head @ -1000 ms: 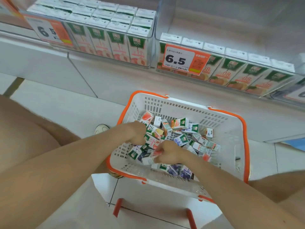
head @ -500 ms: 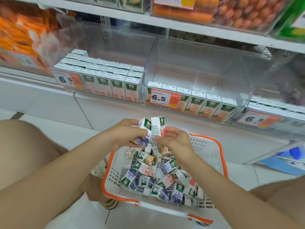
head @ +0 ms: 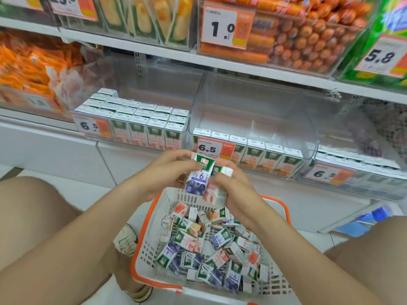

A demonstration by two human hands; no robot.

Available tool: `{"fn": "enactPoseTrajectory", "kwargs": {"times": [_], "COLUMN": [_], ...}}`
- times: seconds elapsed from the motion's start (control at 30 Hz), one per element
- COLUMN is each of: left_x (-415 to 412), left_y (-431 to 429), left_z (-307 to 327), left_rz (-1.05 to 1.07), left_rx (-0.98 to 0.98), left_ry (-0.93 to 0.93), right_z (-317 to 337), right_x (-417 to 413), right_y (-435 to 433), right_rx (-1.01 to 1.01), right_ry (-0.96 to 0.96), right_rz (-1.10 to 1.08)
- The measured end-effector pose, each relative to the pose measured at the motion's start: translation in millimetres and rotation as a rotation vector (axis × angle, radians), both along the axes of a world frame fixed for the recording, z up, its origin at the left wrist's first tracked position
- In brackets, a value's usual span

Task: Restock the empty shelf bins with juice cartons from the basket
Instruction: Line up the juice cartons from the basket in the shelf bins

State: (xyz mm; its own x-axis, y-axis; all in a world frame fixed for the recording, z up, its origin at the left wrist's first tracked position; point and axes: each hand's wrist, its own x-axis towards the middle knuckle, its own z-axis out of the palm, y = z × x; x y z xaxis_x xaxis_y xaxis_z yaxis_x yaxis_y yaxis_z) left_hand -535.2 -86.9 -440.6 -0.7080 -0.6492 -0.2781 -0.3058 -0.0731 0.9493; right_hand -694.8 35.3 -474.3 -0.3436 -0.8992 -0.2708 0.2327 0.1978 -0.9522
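Both hands are raised together above the white basket point(head: 141, 258) with its orange rim. My left hand point(head: 163, 172) grips a blueberry juice carton point(head: 199, 178), held upright. My right hand point(head: 237, 194) holds other small cartons point(head: 212, 194) beside it, partly hidden by the fingers. Several loose juice cartons point(head: 211, 254) lie jumbled in the basket. On the lowest shelf, the left clear bin point(head: 141, 126) is packed with cartons. The middle bin point(head: 248, 119) has one front row of orange cartons and bare room behind.
A third clear bin point(head: 356, 168) at the right holds cartons behind a 6.5 price tag. The shelf above point(head: 220, 60) carries snack packs and orange sausages. My bare knees flank the basket, on a white tiled floor. A sandalled foot point(head: 127, 241) is left of the basket.
Both hands came up out of the basket holding cartons and now sit higher, near the shelf front. The view has tilted up toward the shelves.
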Motion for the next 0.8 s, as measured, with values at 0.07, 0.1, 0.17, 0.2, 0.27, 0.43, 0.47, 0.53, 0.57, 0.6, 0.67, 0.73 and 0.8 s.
{"fn": "enactPoseTrajectory", "kwargs": {"times": [0.07, 0.1, 0.17, 0.2, 0.27, 0.43, 0.47, 0.53, 0.57, 0.6, 0.67, 0.73, 0.8], "left_x": [2, 4, 9, 12, 19, 36, 41, 51, 56, 61, 70, 80, 88], "left_y": [-6, -10, -19, -23, -34, -74, -86, -111, -123, -135, -158, -178, -197], "left_z": [8, 11, 16, 19, 25, 48, 53, 60, 62, 63, 60, 53, 46], "left_rz": [0.022, 0.045, 0.113, 0.16, 0.243, 0.396, 0.421, 0.459, 0.476, 0.493, 0.546, 0.62, 0.682], "left_rx": [-0.042, -0.065, -0.119, -0.147, -0.218, -0.455, -0.521, -0.678, -0.754, -0.822, -0.903, -0.908, -0.875], "left_ry": [0.025, 0.036, 0.039, 0.036, 0.034, 0.002, -0.015, -0.058, -0.088, -0.128, -0.202, -0.271, -0.335], "right_z": [5, 8, 18, 26, 40, 64, 68, 76, 80, 85, 93, 97, 92], "right_x": [2, 2, 4, 4, 4, 10, 14, 22, 26, 31, 42, 52, 60], "right_y": [-7, -11, -21, -25, -35, -68, -77, -98, -110, -122, -148, -176, -212], "right_rx": [0.04, 0.041, 0.017, -0.005, -0.052, -0.174, -0.184, -0.21, -0.231, -0.258, -0.322, -0.4, -0.475], "right_ry": [0.168, 0.196, 0.11, 0.071, 0.045, 0.215, 0.255, 0.362, 0.433, 0.507, 0.701, 0.956, 1.197], "right_rz": [-0.029, -0.043, -0.079, -0.086, -0.067, -0.039, -0.027, 0.014, 0.035, 0.054, 0.061, 0.026, 0.008]}}
